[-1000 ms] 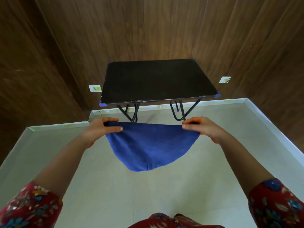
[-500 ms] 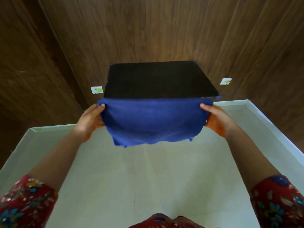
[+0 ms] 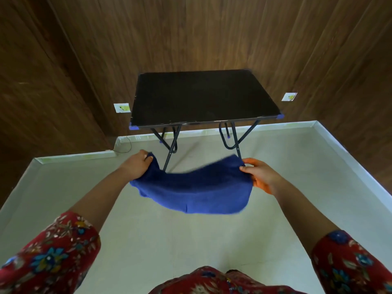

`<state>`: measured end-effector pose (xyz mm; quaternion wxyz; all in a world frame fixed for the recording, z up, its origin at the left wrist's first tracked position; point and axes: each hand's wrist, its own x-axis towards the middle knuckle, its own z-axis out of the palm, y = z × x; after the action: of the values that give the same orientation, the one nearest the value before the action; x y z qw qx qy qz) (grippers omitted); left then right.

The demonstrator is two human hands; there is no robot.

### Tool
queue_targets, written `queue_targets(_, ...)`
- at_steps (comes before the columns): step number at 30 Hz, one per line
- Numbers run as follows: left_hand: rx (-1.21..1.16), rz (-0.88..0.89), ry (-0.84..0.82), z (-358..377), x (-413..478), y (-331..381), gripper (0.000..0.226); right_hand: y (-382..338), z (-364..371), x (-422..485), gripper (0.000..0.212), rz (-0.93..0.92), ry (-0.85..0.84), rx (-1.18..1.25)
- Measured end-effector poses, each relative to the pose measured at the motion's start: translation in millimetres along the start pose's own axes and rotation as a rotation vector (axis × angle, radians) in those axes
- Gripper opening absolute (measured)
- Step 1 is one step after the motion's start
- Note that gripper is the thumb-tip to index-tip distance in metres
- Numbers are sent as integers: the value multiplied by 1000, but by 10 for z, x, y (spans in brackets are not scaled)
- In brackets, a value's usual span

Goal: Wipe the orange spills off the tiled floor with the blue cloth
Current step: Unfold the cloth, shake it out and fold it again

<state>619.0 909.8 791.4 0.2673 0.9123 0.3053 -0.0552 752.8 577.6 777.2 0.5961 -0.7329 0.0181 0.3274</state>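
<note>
The blue cloth hangs slack in the air between my hands, sagging toward me above the pale tiled floor. My left hand pinches its left corner and my right hand pinches its right corner. Orange colour shows on the fingers and palm edge of my right hand. No orange spill shows on the floor in view.
A small black folding table on thin metal legs stands straight ahead against the wooden wall. A white skirting borders the floor on the left, back and right. Two wall sockets flank the table, and a thin wire lies by the left corner.
The cloth was stretched flat and raised in front of the table half a second ago; now both hands have dropped and come closer together, and the cloth sags loose.
</note>
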Motion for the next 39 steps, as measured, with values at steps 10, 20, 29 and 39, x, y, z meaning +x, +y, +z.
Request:
queue_targets(10,-285,157,-496,-390,-241,43,44,-344,-80,-147,38,-306,-12,-618)
queue_targets(20,-600,39,-245,-471,-305,-126,44,-364,-355,-204,23,-217,-93,-198)
queue_targets(29,-955,-255,-161,288,-533,-62,27,-46,-54,-289,46,96,141,60)
queue_targets(39,-1043,-443,-182,338,-570,117,44,-48,-86,-308,44,216,142,175)
